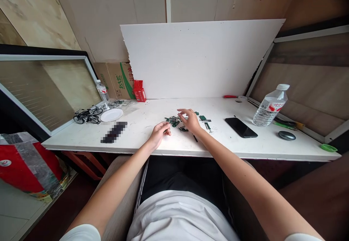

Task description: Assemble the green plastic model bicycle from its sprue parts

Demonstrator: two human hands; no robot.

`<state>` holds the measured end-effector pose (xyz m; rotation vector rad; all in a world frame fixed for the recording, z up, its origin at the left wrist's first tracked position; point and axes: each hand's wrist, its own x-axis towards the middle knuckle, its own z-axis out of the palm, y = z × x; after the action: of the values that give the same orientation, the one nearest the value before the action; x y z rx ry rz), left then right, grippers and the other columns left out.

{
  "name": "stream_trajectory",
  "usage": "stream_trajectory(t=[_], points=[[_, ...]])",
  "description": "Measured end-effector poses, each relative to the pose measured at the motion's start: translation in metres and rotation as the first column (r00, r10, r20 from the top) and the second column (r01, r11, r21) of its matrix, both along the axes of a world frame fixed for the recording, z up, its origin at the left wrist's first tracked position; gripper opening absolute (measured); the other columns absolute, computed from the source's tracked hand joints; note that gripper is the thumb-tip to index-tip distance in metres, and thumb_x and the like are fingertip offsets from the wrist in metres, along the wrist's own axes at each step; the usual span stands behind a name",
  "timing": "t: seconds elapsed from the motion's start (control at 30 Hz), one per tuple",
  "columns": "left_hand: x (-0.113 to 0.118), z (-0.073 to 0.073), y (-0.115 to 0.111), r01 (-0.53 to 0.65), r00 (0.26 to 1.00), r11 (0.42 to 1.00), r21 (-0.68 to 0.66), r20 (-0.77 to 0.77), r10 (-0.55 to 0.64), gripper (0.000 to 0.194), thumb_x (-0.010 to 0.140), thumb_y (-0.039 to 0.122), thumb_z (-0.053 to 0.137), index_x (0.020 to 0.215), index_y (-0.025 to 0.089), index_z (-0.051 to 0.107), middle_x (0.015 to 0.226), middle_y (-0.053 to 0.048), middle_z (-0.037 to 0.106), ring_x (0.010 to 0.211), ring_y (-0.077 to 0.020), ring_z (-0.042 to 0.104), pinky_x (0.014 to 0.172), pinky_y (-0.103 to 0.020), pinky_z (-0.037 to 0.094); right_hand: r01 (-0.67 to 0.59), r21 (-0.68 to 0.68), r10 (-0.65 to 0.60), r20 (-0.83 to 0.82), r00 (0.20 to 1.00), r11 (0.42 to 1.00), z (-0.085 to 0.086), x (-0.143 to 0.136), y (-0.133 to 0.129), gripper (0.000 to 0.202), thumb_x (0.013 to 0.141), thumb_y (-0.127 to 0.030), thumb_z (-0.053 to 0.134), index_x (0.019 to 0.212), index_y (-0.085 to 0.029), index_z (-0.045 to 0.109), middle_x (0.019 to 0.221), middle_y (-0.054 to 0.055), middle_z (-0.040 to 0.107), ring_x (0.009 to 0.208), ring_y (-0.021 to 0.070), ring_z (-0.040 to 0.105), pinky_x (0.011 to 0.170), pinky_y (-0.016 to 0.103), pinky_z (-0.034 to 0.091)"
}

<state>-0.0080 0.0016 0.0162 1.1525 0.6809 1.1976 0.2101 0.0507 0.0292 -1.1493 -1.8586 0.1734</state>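
Note:
My left hand (pixel 160 132) rests at the near part of the white table, its fingers curled with thumb against forefinger; whatever they pinch, if anything, is hidden. Just beyond its fingertips lies a pile of small dark green and black parts (pixel 172 119). Above the right side of that pile hovers my right hand (pixel 190 120), thumb and forefinger apart, with nothing visible between them. To its right are a green block-like piece (pixel 203 117) and a thin green frame-like piece (pixel 208 127). A short black stick (pixel 195 138) lies beneath my right wrist.
A black phone (pixel 241 127), a water bottle (pixel 271 105), a dark oval object (pixel 287 135) and a green ring (pixel 328 148) are on the right. Leftward are a white plate (pixel 112 115), black wire bicycle models (pixel 87 116) and a red box (pixel 140 91). A white board (pixel 201 59) stands behind.

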Motion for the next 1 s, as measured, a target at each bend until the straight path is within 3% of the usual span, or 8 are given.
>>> stream_trajectory(t=[0.2,0.37,0.5,0.77,1.0], points=[[0.001,-0.01,0.006,-0.034,0.995,0.998,0.049,-0.096,0.039,0.043,0.083,0.045,0.086,0.108,0.017,0.065,0.083,0.0,0.069,0.075,-0.0136,0.07,0.08,-0.028,0.048,-0.242,-0.163,0.176,-0.34,0.924,0.956,-0.004,0.004,-0.039,0.034,0.096,-0.055,0.071,0.112,-0.026,0.082,0.117,0.011,0.08,0.109,0.0299,0.071,0.091,0.042,0.055],[0.003,-0.014,0.007,-0.064,0.99,0.995,0.083,-0.124,0.074,0.049,0.079,0.045,0.091,0.109,0.016,0.064,0.091,-0.003,0.073,0.08,-0.0157,0.074,0.083,-0.03,0.05,-0.474,-0.294,0.128,-0.727,0.675,0.83,-0.006,-0.002,-0.036,0.043,0.081,-0.054,0.087,0.115,-0.027,0.081,0.114,0.008,0.078,0.084,0.02,0.068,0.075,0.036,0.055],[0.005,-0.011,0.004,-0.072,0.989,0.993,0.089,-0.119,0.083,0.051,0.075,0.042,0.094,0.107,0.015,0.065,0.099,-0.006,0.076,0.082,-0.0177,0.077,0.088,-0.032,0.052,-0.631,-0.303,0.134,-0.826,0.548,0.714,-0.007,-0.003,-0.035,0.043,0.079,-0.05,0.091,0.112,-0.024,0.082,0.114,0.007,0.075,0.074,0.0117,0.061,0.07,0.03,0.049],[0.005,-0.013,0.002,-0.08,0.991,0.995,0.068,-0.102,0.086,0.05,0.071,0.035,0.097,0.105,0.014,0.067,0.098,-0.006,0.076,0.087,-0.0222,0.08,0.093,-0.037,0.056,-0.67,-0.314,0.174,-0.813,0.556,0.672,-0.01,-0.003,-0.036,0.047,0.078,-0.054,0.09,0.111,-0.022,0.082,0.099,0.005,0.074,0.073,0.0125,0.056,0.063,0.028,0.043],[0.005,-0.017,0.004,-0.057,0.992,0.994,0.093,-0.105,0.066,0.046,0.07,0.033,0.098,0.103,0.014,0.071,0.096,-0.009,0.08,0.093,-0.0222,0.079,0.099,-0.04,0.058,-0.727,-0.332,0.232,-0.798,0.556,0.6,-0.011,-0.007,-0.037,0.046,0.077,-0.052,0.092,0.112,-0.024,0.082,0.082,0.002,0.069,0.073,0.015,0.058,0.062,0.029,0.04]])
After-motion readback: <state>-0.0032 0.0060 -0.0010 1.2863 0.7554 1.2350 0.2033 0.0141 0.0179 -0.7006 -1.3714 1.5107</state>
